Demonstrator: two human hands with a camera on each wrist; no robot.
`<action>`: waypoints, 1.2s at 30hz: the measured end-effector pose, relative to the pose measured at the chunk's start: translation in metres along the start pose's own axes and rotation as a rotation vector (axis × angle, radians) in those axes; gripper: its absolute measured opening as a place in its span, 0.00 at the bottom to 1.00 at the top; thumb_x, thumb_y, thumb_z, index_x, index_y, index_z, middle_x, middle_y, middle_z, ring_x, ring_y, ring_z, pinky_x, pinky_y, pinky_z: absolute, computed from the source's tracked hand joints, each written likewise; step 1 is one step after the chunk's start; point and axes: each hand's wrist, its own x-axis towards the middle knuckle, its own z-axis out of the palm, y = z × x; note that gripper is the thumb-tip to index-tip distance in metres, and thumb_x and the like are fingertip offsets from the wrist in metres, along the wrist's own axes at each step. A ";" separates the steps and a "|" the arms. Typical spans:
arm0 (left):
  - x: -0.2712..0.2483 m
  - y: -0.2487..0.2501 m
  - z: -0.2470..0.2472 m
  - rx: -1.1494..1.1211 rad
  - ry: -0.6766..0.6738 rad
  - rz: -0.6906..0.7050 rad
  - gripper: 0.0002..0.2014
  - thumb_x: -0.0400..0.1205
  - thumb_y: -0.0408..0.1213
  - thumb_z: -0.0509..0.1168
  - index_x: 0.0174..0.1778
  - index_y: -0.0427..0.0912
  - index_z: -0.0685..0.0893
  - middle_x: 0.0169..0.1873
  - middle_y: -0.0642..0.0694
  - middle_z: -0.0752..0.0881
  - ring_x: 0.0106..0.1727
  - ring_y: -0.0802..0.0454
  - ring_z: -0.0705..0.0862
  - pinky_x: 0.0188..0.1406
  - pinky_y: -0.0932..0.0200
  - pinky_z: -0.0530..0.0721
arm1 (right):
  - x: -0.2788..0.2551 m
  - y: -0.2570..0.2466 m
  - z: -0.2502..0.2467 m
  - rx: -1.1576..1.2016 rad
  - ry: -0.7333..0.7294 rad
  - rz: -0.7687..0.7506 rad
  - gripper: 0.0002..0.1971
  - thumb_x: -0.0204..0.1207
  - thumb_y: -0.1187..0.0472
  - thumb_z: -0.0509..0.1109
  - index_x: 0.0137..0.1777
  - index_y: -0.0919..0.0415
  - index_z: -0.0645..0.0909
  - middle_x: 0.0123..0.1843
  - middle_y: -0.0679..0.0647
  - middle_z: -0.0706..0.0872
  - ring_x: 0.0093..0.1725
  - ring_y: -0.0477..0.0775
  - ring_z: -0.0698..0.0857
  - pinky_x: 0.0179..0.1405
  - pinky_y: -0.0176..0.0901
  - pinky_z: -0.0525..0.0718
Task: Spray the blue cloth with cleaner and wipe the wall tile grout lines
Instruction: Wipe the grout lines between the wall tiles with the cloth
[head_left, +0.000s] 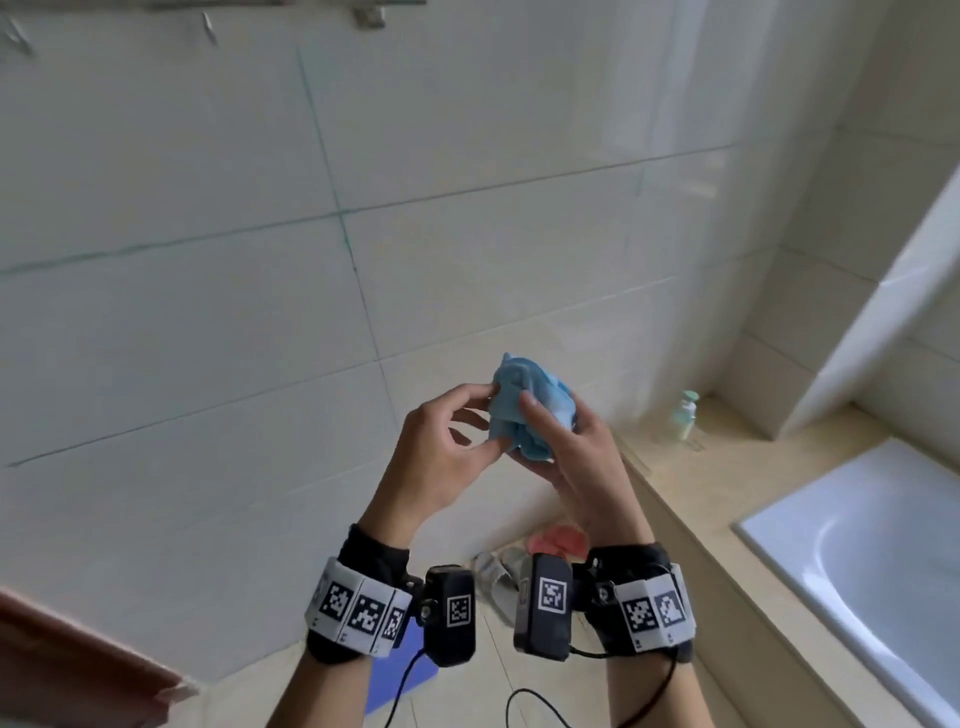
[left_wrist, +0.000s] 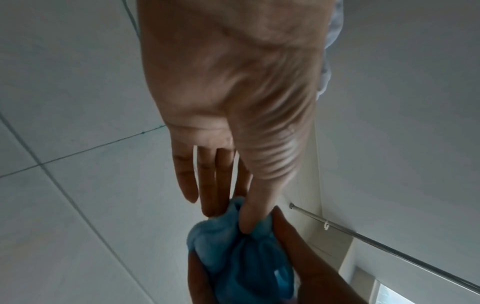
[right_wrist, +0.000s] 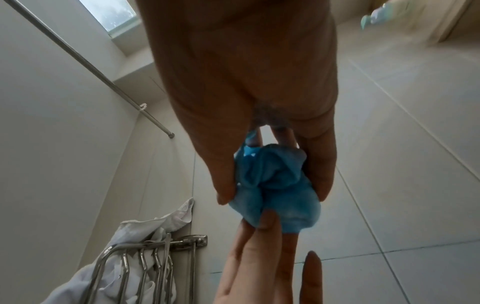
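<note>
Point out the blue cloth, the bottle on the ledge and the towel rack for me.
cloth (head_left: 524, 410): head view, middle of the bunched fabric.
bottle (head_left: 684, 418): head view, its pale green body.
towel rack (right_wrist: 155, 253): right wrist view, one of its metal bars.

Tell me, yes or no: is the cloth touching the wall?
No, both hands hold the bunched blue cloth in the air, apart from the wall tiles.
</note>
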 end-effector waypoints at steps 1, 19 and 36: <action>0.013 -0.001 -0.001 0.036 -0.004 0.005 0.22 0.78 0.37 0.80 0.69 0.51 0.88 0.57 0.62 0.91 0.55 0.60 0.89 0.51 0.54 0.90 | 0.014 -0.003 0.000 0.022 -0.007 -0.001 0.18 0.82 0.59 0.78 0.70 0.58 0.85 0.62 0.60 0.93 0.63 0.63 0.92 0.69 0.68 0.87; 0.107 -0.016 -0.124 0.320 0.171 -0.112 0.21 0.89 0.27 0.61 0.73 0.53 0.86 0.67 0.61 0.85 0.60 0.63 0.86 0.60 0.68 0.82 | 0.157 -0.022 0.105 0.116 -0.372 0.040 0.14 0.85 0.57 0.75 0.69 0.57 0.87 0.62 0.56 0.93 0.64 0.59 0.91 0.71 0.65 0.86; 0.172 -0.038 -0.260 0.509 0.231 0.072 0.27 0.88 0.22 0.57 0.79 0.49 0.82 0.70 0.56 0.82 0.62 0.73 0.80 0.60 0.79 0.73 | 0.240 -0.044 0.243 0.030 -0.323 -0.282 0.18 0.74 0.61 0.86 0.63 0.53 0.90 0.58 0.58 0.94 0.54 0.58 0.93 0.46 0.50 0.90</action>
